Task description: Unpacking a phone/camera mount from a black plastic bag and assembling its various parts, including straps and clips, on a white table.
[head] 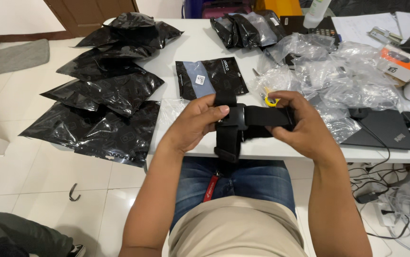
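Over jeans-clad lap (243, 183), left hand (197, 123) and right hand (300, 126) clenched on black elastic strap harness (236, 121), stretched taut to straighten it, at white table's (190, 52) six-o'clock edge, black pouches (110, 90) at ten.

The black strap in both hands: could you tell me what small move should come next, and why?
Probably draw the horizontal band of the black strap further through the buckle with the right hand, while the left hand steadies it. One band crosses the other there and an end hangs loose over the table edge.
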